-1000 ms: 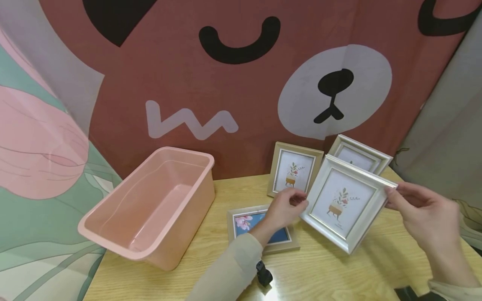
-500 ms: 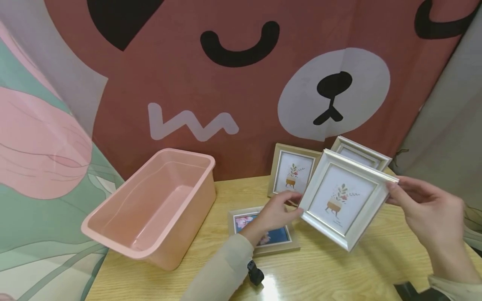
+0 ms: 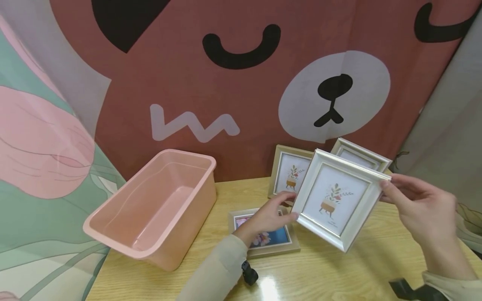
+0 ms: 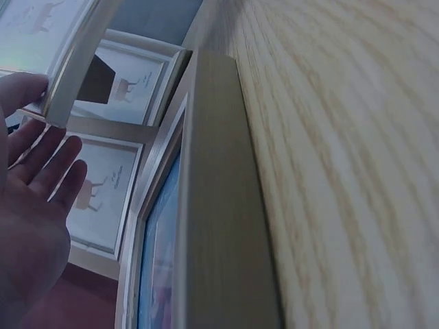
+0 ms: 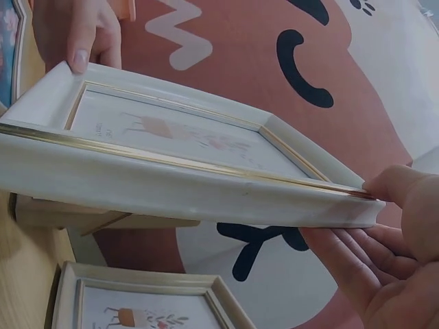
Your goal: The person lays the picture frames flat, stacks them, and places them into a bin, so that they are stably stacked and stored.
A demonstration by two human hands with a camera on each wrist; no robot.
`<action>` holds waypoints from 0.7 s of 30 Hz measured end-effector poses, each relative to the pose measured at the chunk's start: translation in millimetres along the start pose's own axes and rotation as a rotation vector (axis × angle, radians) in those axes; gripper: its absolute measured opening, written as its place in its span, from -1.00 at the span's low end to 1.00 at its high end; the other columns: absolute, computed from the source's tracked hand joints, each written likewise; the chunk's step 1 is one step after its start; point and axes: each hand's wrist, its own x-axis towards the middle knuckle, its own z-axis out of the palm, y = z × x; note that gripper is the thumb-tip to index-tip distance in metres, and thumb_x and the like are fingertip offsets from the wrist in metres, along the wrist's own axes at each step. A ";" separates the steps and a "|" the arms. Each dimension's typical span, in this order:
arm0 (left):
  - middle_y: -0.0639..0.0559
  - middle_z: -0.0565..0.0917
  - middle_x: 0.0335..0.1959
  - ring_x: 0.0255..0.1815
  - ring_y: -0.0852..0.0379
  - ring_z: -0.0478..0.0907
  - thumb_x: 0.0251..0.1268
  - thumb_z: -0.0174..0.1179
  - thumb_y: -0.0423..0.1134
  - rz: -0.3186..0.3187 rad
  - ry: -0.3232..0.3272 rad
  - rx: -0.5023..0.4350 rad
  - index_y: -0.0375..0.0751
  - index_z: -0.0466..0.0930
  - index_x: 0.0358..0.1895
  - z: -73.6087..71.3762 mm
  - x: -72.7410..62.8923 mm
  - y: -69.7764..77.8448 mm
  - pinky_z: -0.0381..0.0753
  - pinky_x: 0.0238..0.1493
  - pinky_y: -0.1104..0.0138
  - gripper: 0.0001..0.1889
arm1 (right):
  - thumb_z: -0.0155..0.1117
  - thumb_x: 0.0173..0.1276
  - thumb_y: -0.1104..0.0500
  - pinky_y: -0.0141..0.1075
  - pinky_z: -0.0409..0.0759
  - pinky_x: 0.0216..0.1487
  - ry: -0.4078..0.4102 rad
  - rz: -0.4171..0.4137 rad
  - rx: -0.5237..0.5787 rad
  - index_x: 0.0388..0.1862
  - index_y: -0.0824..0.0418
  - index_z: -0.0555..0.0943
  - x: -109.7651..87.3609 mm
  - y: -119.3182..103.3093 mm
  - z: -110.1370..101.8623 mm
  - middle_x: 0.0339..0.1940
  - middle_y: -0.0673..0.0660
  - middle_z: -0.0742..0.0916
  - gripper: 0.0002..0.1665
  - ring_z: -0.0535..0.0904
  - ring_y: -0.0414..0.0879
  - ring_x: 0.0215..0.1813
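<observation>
Between both hands is a silver-white picture frame (image 3: pixel 333 200) with a potted-plant print, held tilted above the table. My right hand (image 3: pixel 427 209) grips its upper right corner, thumb in front and fingers behind, as the right wrist view of that hand (image 5: pixel 391 253) also shows. At the lower left corner my left hand (image 3: pixel 269 215) pinches it; in the left wrist view the thumb lies on the front face. A beige frame (image 3: pixel 274 184) stands behind, partly covered. Another pale frame (image 3: pixel 382 161) leans at the back right. Under the left forearm lies a frame with a blue flower picture (image 3: pixel 280 237).
A pink plastic basin (image 3: pixel 192 221) stands on the left of the wooden table (image 3: pixel 320 276). Right behind the table hangs a cloth backdrop (image 3: pixel 248 96) with a bear print. A black strap (image 3: pixel 249 274) is on the left wrist.
The held frame has shifted slightly left. My left hand has moved left and a little lower, and its thumb now presses the frame's lower left corner.
</observation>
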 end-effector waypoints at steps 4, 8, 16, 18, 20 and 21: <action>-0.11 0.47 0.58 0.50 -0.16 0.51 0.54 0.25 -0.24 -0.023 -0.012 -0.026 -0.17 0.29 0.66 -4.6 -5.1 -2.0 0.49 0.57 0.15 -0.32 | 0.50 0.42 0.34 -0.58 0.72 -0.33 -0.031 -0.018 -0.034 -0.16 -0.17 0.80 -2.0 -2.1 3.5 -0.41 -0.30 0.85 -0.66 0.80 -0.35 -0.47; -0.11 0.38 0.67 0.56 -0.17 0.45 0.55 0.24 -0.21 -0.033 -0.041 -0.029 -0.16 0.17 0.72 -10.0 -10.2 -4.2 0.43 0.61 0.16 -0.24 | 0.49 0.41 0.36 -0.54 0.74 -0.33 -0.052 -0.035 0.015 -0.13 -0.09 0.83 -2.3 -2.5 9.1 -0.40 -0.26 0.86 -0.69 0.81 -0.33 -0.46; -0.22 0.36 0.67 0.57 -0.14 0.44 0.50 0.24 -0.22 0.010 -0.090 -0.066 -0.26 0.07 0.74 -18.9 -16.2 -11.6 0.41 0.64 0.08 -0.16 | 0.49 0.38 0.42 -0.52 0.75 -0.32 -0.114 -0.043 0.187 -0.12 0.03 0.85 -2.2 -1.6 19.7 -0.38 -0.17 0.88 -0.71 0.82 -0.31 -0.44; -0.25 0.36 0.66 0.57 -0.16 0.43 0.49 0.24 -0.19 0.026 -0.100 -0.086 -0.27 0.06 0.74 -20.5 -17.5 -14.1 0.41 0.65 0.06 -0.14 | 0.48 0.38 0.44 -0.52 0.75 -0.31 -0.132 -0.044 0.201 -0.13 0.03 0.85 -2.3 -1.9 22.2 -0.38 -0.16 0.88 -0.70 0.82 -0.32 -0.43; -0.28 0.35 0.67 0.58 -0.18 0.43 0.48 0.25 -0.16 0.040 -0.111 -0.115 -0.28 0.05 0.74 -22.0 -19.0 -16.5 0.42 0.64 0.08 -0.13 | 0.48 0.38 0.44 -0.51 0.76 -0.31 -0.140 -0.047 0.211 -0.13 0.04 0.85 -2.0 -2.1 24.9 -0.38 -0.15 0.88 -0.69 0.82 -0.31 -0.42; -0.28 0.33 0.68 0.59 -0.19 0.42 0.49 0.25 -0.15 0.041 -0.117 -0.130 -0.27 0.04 0.75 -22.6 -20.2 -17.7 0.42 0.63 0.13 -0.12 | 0.48 0.38 0.44 -0.52 0.75 -0.31 -0.143 -0.052 0.197 -0.13 0.03 0.85 -2.0 -2.1 26.4 -0.38 -0.15 0.88 -0.69 0.82 -0.32 -0.42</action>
